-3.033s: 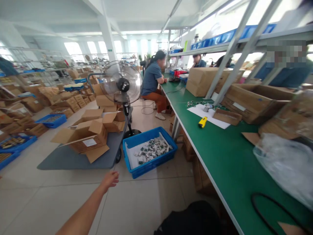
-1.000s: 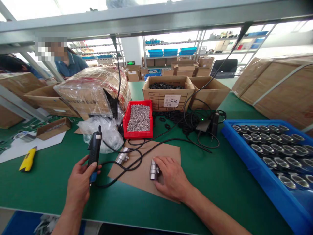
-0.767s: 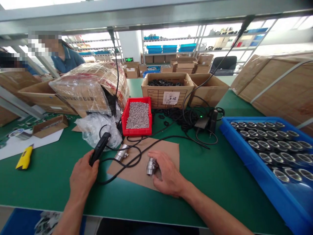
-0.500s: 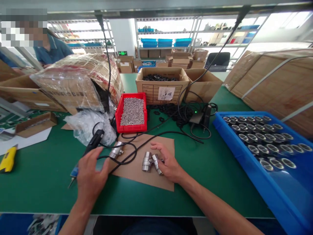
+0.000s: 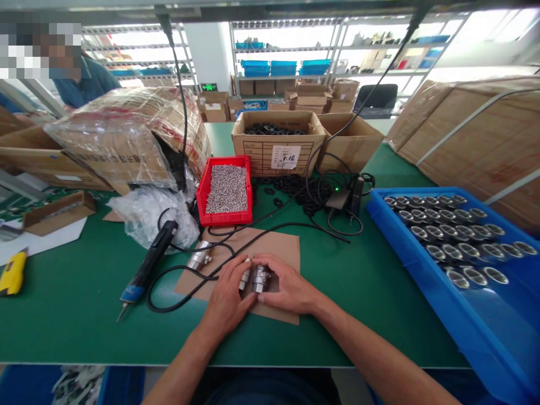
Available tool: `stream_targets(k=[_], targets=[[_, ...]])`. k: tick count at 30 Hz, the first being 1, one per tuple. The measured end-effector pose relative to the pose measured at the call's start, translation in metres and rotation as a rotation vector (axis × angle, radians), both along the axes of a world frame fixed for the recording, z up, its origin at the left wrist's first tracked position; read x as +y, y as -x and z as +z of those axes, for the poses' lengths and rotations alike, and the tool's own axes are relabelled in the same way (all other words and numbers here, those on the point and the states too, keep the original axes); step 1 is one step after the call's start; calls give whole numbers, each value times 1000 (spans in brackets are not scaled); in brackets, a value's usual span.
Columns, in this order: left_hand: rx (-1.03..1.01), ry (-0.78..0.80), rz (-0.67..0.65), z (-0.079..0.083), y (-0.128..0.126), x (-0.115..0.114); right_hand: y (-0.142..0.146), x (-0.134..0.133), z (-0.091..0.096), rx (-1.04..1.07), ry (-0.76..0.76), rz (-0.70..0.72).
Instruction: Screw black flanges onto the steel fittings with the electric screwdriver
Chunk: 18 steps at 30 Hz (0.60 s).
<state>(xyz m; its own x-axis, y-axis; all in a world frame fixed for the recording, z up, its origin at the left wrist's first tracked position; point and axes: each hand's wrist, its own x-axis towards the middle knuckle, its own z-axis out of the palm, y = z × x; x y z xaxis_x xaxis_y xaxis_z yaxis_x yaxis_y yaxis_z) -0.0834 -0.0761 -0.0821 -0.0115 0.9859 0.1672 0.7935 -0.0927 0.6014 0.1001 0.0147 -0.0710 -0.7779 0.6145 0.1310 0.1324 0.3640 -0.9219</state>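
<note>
My left hand and my right hand are both closed around a small silver metal fitting on a brown cardboard sheet on the green bench. A second silver fitting lies on the sheet to the left, untouched. The black electric screwdriver with a blue tip lies flat on the bench left of my hands, its black cable looping across the cardboard.
A red bin of small screws sits behind the sheet. A blue tray of metal cups fills the right side. Cardboard boxes, a plastic-wrapped box, black rings, a yellow knife and a co-worker at far left surround the spot.
I turned from the aisle to the bench. My left hand laid the screwdriver down and moved right onto the fitting. My right hand kept hold of the fitting.
</note>
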Motion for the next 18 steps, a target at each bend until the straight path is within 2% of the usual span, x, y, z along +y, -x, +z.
stream_targets(k=[5,8,11,15,18], targets=[[-35,23,27,-6,5,2,-14,14,-1,-94,-85,128],[-34,53,26,-2,9,5,-13,16,0,-106,-141,82],[-26,128,-40,16,17,10,-8,11,1,-124,-207,-64],[-44,191,-149,51,33,29,-4,2,2,-210,-288,-182],[-96,81,-42,69,45,55,-7,3,1,-252,-335,-201]])
